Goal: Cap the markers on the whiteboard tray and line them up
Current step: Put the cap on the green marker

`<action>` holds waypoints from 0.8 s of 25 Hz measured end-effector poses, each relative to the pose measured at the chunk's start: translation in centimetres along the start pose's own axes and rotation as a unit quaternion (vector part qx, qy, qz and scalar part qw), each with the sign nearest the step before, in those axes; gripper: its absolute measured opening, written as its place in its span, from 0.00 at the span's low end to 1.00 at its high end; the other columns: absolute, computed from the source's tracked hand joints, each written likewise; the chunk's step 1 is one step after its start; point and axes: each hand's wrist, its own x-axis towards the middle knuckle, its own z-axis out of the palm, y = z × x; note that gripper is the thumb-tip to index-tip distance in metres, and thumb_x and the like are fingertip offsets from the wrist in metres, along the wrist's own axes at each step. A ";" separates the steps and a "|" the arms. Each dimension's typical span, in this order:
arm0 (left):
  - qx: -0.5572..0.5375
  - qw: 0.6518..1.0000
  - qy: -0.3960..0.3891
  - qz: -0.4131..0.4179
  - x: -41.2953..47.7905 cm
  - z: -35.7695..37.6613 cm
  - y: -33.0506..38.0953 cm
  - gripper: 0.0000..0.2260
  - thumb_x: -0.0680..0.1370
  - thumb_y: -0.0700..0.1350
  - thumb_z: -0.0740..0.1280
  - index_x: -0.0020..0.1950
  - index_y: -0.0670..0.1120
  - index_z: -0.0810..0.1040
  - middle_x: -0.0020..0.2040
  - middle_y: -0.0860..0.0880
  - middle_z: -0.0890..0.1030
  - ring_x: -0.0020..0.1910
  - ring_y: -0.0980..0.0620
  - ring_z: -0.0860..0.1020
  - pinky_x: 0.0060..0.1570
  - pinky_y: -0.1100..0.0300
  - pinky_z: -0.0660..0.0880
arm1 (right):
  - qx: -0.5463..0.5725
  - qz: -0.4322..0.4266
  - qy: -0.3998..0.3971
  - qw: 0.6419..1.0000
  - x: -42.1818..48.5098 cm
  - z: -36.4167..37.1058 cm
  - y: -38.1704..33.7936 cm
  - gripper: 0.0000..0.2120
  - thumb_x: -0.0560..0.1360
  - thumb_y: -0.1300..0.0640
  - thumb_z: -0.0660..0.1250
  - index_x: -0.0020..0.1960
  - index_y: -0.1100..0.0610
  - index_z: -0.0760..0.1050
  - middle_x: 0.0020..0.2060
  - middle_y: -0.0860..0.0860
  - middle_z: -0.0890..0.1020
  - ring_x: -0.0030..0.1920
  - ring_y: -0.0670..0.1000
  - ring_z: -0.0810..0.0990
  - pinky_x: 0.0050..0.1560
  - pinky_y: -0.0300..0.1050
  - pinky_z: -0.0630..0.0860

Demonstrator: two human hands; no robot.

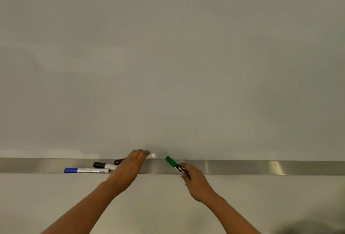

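Along the metal tray (242,167) under a blank whiteboard (168,56), both my bare hands are at work on the markers. My left hand (130,166) lies palm down over a white marker (151,156), fingers curled across its barrel so that only the white end pokes out to the right, close against the foot of the board; a dark tip shows at the hand's left edge, though I cannot tell whether it belongs to the same marker. That grip is clenched over the white marker. My right hand (194,179) pinches a green marker (175,164) by the lower end of its dark barrel, thumb and fingers closed around it, the green cap pointing up and left toward the white marker's free end. The two ends stand near each other but apart. The green marker is tilted, its cap in front of the tray's upper edge.

Left of my left hand, two more markers lie in the tray: a black marker (104,165) with its cap on, angled slightly, its pale barrel running under my wrist, and just in front of it a blue marker (86,170), capped, lying flat along the tray's front lip.
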 end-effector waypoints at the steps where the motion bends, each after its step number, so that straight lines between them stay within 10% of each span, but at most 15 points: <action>1: -0.005 1.000 0.006 0.005 0.0 0.0 0.1 0.25 0.75 0.30 0.55 0.71 0.45 0.64 0.63 0.47 0.73 0.59 0.52 0.71 0.56 0.68 0.64 | -0.016 -0.006 0.006 1.000 -0.4 0.1 -0.1 0.14 0.79 0.61 0.54 0.64 0.53 0.67 0.46 0.48 0.70 0.43 0.48 0.70 0.46 0.42 0.69; 20: 0.018 0.997 -0.070 0.031 4.9 2.3 8.1 0.21 0.79 0.36 0.56 0.70 0.52 0.66 0.63 0.51 0.73 0.60 0.52 0.73 0.50 0.59 0.73 | -0.229 -0.011 0.125 0.965 -3.4 -11.0 9.4 0.13 0.77 0.64 0.60 0.59 0.58 0.75 0.52 0.56 0.79 0.48 0.55 0.77 0.51 0.44 0.74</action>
